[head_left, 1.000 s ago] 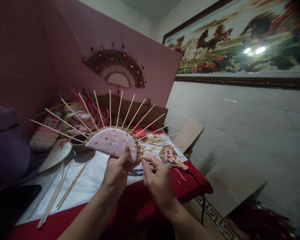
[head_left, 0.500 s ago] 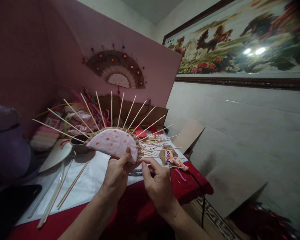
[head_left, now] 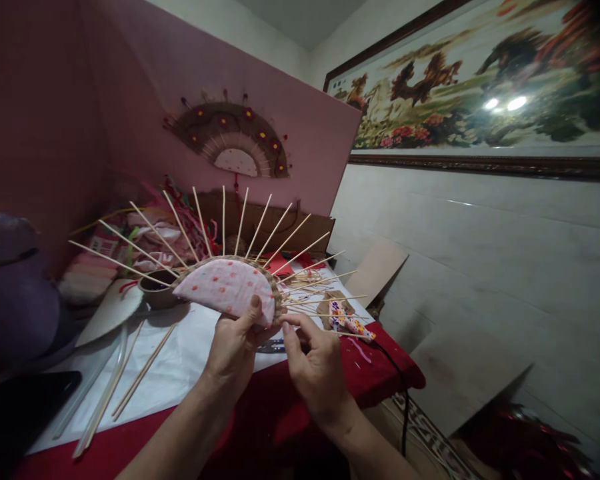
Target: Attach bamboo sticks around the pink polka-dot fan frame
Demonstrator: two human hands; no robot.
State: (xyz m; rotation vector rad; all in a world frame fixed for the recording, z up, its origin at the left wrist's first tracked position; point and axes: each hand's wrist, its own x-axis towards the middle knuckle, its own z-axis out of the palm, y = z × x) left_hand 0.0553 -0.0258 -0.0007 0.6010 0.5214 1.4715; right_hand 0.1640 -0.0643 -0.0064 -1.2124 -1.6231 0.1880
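My left hand [head_left: 235, 350] grips the lower right part of a half-round fan piece [head_left: 215, 280], its thumb pressed on the front. White cloth with small red-orange spots covers the piece, and brown cord is woven along its curved edge. Several thin wooden sticks [head_left: 223, 220] spread out from that edge like rays. At the lower right corner, by the cord edge [head_left: 279, 307], my right hand [head_left: 313, 357] has its thumb and forefinger pinched together. Whatever lies between those fingertips is too small to make out.
Loose sticks [head_left: 144, 373] and clear tubes lie on the white sheet [head_left: 190, 347] over a red cloth [head_left: 395, 363]. A glue gun with flowered covering [head_left: 347, 320] is at right, a dark cup [head_left: 157, 290] behind. A finished fan [head_left: 230, 137] hangs on the pink board.
The view has shifted very slightly. Both hands and the fan piece keep nearly the same place; the sticks' upper tips sit a touch lower.
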